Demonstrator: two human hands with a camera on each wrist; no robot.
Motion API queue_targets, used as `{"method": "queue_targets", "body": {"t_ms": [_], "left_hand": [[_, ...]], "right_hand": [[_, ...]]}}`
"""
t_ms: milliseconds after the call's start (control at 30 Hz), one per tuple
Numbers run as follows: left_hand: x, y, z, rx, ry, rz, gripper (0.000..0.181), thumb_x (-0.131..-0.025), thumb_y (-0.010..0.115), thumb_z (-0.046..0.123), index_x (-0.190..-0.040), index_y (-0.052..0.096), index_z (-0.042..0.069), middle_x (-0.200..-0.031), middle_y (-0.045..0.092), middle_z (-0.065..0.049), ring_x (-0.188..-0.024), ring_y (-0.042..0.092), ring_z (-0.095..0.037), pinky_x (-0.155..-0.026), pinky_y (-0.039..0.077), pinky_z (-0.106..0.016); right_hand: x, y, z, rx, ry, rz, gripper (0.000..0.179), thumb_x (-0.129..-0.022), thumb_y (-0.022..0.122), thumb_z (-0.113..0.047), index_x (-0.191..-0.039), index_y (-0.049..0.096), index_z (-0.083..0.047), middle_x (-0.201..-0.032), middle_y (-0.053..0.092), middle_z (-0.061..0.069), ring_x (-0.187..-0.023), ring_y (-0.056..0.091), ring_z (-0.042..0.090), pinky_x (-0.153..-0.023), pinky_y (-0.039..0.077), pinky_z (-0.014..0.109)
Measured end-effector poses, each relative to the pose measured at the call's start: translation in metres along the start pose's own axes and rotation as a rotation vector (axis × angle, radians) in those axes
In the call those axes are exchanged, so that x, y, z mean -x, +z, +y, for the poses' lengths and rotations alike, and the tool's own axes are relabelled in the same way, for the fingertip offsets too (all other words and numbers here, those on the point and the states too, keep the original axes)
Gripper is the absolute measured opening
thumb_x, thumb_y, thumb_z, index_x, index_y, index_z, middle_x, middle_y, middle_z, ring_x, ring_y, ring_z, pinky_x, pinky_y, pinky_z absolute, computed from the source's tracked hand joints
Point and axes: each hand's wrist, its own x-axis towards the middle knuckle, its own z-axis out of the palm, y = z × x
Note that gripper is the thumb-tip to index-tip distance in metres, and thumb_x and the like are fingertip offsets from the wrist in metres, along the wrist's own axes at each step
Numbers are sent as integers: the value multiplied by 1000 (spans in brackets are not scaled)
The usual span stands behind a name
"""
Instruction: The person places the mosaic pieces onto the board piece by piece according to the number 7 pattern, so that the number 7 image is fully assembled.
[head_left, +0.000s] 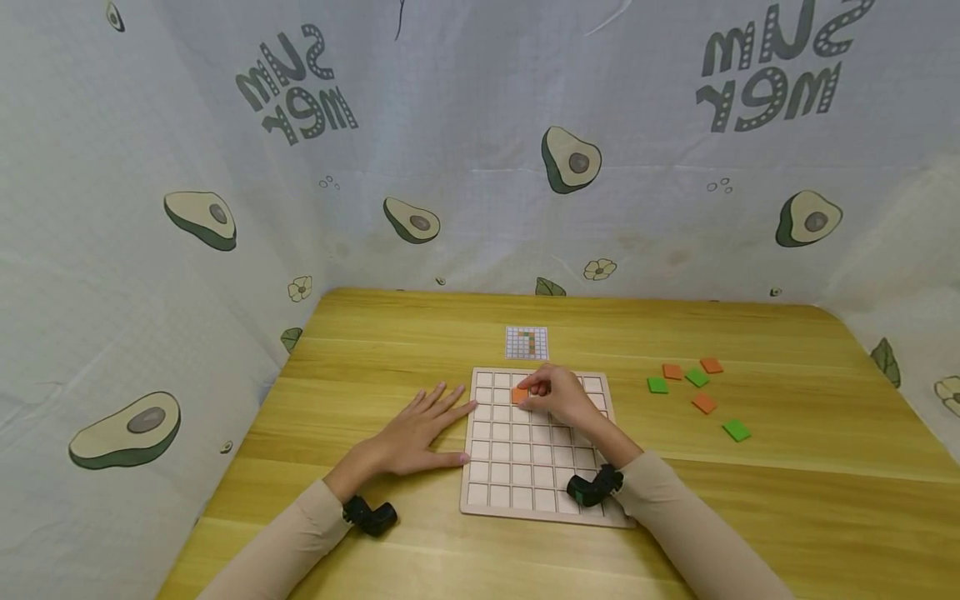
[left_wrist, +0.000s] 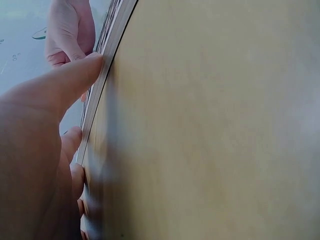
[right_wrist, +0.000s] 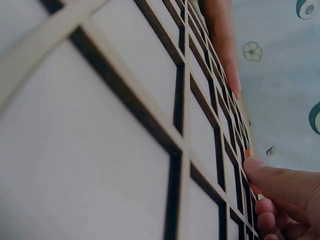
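A wooden grid board (head_left: 500, 473) with square recesses lies on the table. In its upper part, over the second row from the far edge, my right hand (head_left: 558, 395) pinches a square orange tile (head_left: 519, 396) between thumb and fingers. The right wrist view has the thumb partly covering that orange tile (right_wrist: 255, 189). With fingers spread, my left hand (head_left: 416, 433) lies beside the board, its thumb and a fingertip touching the left edge. In the left wrist view, the left thumb (left_wrist: 82, 72) presses against the board's side.
Right of the board lie loose orange tiles (head_left: 704, 403) and green tiles (head_left: 737, 430). A small printed card (head_left: 527, 342) with a coloured grid pattern lies beyond the board's far edge. A white curtain (head_left: 480, 208) with avocado prints hangs behind the wooden table (head_left: 750, 492).
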Motion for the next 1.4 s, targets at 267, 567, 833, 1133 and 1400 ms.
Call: {"method": "queue_targets", "body": {"t_ms": [267,567,833,1133,1400], "left_hand": [[0,1,0,-3,-4,0,83,-95,46,70,-161,17,30,-167,5,-1,-152,-1,-29,-120,1,-52],[0,2,-1,1,9,10,83,-95,47,69,-161,16,30,-167,6,-2,-152,-1,-30,-120,0,-52],[0,3,-1,0,17,21,83,-95,48,67,-161,18,29,-167,7,-4,-152,0,-32,-120,1,-54],[1,1,2,5,11,13,83,-95,47,69,-161,17,29,-167,7,-4,-152,0,-31,-120,0,-53],[2,-1,4,20,21,12,83,-95,49,65,-161,19,25,-167,7,-5,-151,0,-32,-120,1,-53]], "right_hand": [[1,-5,0,-42,21,-17,21,-81,82,-2,-101,76,3,-84,58,9,-73,48,19,-63,42,27],[7,-35,0,-117,-46,7,30,-86,79,-5,-111,71,9,-89,61,11,-82,53,22,-69,48,24],[24,-66,2,-96,-64,70,34,-87,78,-10,-115,70,7,-92,65,11,-82,55,22,-67,48,22],[57,-100,7,-74,-61,133,36,-89,78,-14,-117,69,7,-94,64,12,-81,54,18,-65,48,22],[85,-128,26,-77,-98,220,31,-90,75,-6,-117,69,7,-89,64,1,-78,55,12,-63,47,19]]}}
